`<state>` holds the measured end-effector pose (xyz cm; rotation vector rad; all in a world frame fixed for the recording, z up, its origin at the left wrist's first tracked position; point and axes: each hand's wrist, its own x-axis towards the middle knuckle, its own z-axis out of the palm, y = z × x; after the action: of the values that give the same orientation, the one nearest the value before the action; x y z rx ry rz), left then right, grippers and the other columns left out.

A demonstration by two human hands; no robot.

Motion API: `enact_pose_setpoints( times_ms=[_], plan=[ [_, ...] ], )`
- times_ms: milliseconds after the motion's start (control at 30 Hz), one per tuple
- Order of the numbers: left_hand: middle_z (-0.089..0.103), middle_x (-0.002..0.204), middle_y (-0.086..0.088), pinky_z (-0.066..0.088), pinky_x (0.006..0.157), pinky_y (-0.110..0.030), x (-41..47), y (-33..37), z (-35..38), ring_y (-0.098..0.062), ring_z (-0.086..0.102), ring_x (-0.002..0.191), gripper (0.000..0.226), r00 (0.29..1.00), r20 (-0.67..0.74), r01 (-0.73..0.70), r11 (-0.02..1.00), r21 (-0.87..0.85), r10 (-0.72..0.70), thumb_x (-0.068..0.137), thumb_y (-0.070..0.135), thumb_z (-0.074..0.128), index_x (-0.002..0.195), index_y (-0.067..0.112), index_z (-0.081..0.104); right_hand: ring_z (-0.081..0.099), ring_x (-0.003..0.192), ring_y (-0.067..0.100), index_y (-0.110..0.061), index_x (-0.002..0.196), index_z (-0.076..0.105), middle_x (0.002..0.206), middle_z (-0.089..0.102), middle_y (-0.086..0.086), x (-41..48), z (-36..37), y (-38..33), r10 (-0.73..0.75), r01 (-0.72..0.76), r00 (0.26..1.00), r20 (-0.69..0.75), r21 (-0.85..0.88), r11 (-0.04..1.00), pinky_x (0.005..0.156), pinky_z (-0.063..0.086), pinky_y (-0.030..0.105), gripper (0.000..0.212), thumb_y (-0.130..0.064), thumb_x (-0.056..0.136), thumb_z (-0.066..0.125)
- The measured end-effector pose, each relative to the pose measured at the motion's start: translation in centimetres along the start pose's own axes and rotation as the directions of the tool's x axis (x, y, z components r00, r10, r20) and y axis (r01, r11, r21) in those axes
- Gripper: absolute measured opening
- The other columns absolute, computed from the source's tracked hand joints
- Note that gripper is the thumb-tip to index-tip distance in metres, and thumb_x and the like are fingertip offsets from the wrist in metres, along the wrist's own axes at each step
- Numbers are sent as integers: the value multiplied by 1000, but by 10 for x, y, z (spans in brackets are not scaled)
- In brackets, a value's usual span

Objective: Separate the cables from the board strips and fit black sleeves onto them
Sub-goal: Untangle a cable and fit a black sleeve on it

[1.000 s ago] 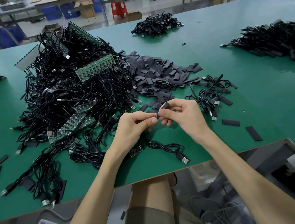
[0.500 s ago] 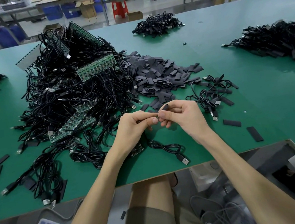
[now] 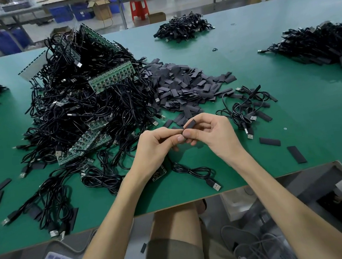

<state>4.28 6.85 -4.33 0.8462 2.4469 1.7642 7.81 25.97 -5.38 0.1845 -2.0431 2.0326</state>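
The right grip (image 3: 214, 134) is grasping a black sleeve (image 3: 190, 124), pinched between the thumb and curled fingers, with its far end poking up and away past the knuckles. The left grip (image 3: 159, 145) is clenched, its thumb tip against the right thumb at the sleeve's near end. It pinches the end of a cable (image 3: 192, 170), though its fingers hide nearly all of that end. Both grips hover just above the green surface (image 3: 293, 114), close to its near edge.

The cable comes out from under the left grip and runs in a loose double loop toward the person. It ends in a plug (image 3: 216, 187) lying on the surface below the right wrist. A small dark board piece (image 3: 159, 172) lies under the left wrist.

Left of and beyond the left grip rises a big heap (image 3: 81, 110) of black cables tangled with green board strips (image 3: 114, 77). Straight beyond both grips spreads a sleeve pile (image 3: 184, 84), its nearest pieces just past the fingertips. Right of the right grip lies a small bundle (image 3: 243, 109) of cables. Further right and nearer the person, two loose sleeves (image 3: 269, 141) lie apart from each other on the surface
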Motion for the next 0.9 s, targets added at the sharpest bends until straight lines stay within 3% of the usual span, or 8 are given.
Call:
enact_pose_setpoints(
  times_ms=[167,233,333,433,633,800,900],
  plan=[
    [78,89,-3,61,77,-44,1,0,1,-29,72,71,21,999,-28,35,998,-45,-36,88,6,77,107,14,79,73,66,23,-5,96,74,76,76,14,0,1,-1,29,-30,998,50,23,999,64,60,28,13,-4,85,81],
    [78,89,-6,60,79,-39,2,0,1,-30,73,75,27,998,-18,54,994,-90,-55,86,7,78,114,10,77,72,65,22,-4,96,74,74,75,13,0,0,-1,34,-35,998,47,27,999,63,59,28,12,-5,86,80],
    [78,98,-7,58,85,-26,3,0,-1,-20,75,90,37,998,11,67,989,-131,-66,83,8,81,119,9,74,70,66,24,-5,96,74,74,75,12,0,-2,-1,23,-22,1000,-7,60,998,64,57,29,11,-5,87,79],
    [77,109,-6,57,93,-28,4,-1,-2,-19,73,104,41,996,58,72,986,-152,-64,83,6,81,123,8,72,72,68,26,-12,94,75,76,75,12,2,-4,1,9,-3,997,-80,69,998,65,57,29,10,-6,87,79],
    [77,84,-8,61,82,-38,3,-4,-1,-26,76,80,16,995,-7,101,991,-86,-102,87,10,79,103,9,78,73,69,24,-16,92,76,78,77,9,2,-3,3,0,8,995,-103,82,997,64,57,26,10,-8,87,80],
    [76,75,-8,58,70,-27,1,0,0,-15,73,67,11,994,-33,102,991,-87,-105,84,6,81,94,3,77,72,68,25,-6,94,74,75,76,12,1,-1,2,39,-37,999,-23,78,996,63,57,27,10,-4,86,79],
    [77,76,-9,58,73,-26,0,1,1,-18,74,69,12,995,-37,86,993,-86,-89,83,2,81,94,1,77,72,68,25,0,96,72,77,75,17,1,0,-1,48,-50,998,27,73,996,63,58,27,12,-2,86,78]
  ],
)
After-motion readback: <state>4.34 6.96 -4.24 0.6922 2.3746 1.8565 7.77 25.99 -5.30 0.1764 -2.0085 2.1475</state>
